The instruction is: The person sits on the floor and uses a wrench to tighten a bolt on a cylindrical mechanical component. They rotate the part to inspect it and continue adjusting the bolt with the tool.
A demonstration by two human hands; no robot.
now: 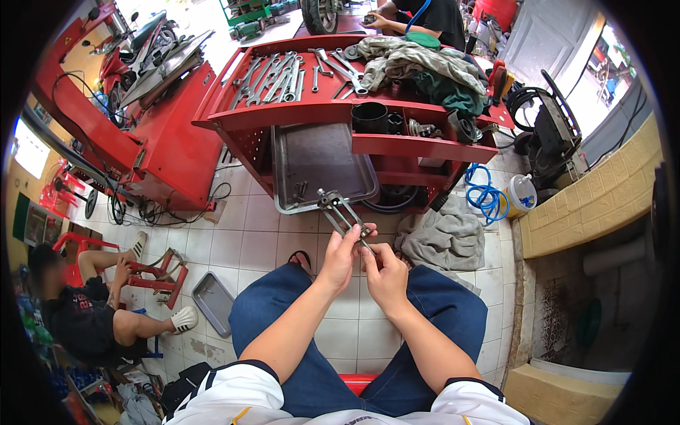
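Above my knees, in the middle, I hold a metal frame [343,215] with two long parallel arms, tilted away from me. My left hand [337,262] is closed around its near end. Just to the right, my right hand [387,278] pinches a thin dark rod [367,247] at that same end; whether the rod is joined to the frame I cannot tell. The frame's far end overlaps the front rim of a grey metal tray [326,159]. Several small bolts [301,190] lie in the tray.
Ahead stands a red tool trolley [425,146] with wrenches [287,74] and rags [425,60]. A grey tray [196,300] lies on the floor left of my knee, near a seated person [78,312]. To the right are a cloth [446,237], blue hose [484,202] and bucket [523,195].
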